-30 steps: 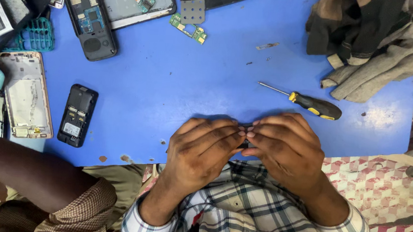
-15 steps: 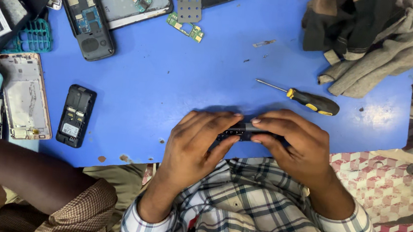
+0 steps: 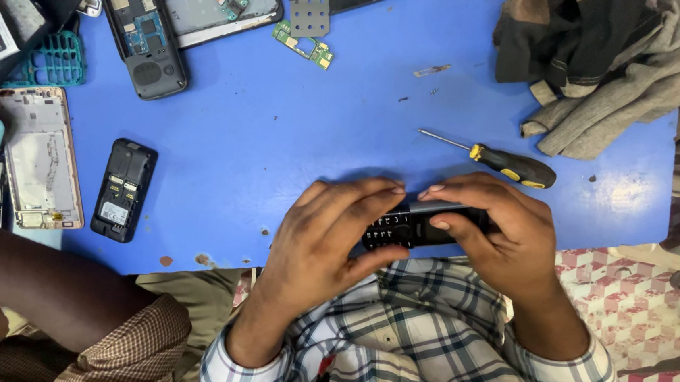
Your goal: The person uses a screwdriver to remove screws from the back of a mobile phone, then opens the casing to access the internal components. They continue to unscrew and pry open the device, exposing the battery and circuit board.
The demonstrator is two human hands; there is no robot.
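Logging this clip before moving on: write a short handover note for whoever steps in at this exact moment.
Left hand and right hand both grip a black keypad phone, keypad side up, over the near edge of the blue table.
Yellow-and-black screwdriver lies untouched just beyond the right hand.
A phone back shell, an opened phone, a green circuit board and tiny loose parts lie farther off.
Done: cannot tell.
Left: the phone is not yet set down.

I see the keypad phone between my left hand and right hand at the table's near edge; the screwdriver lies just behind (cloth farther right), phone shells well left
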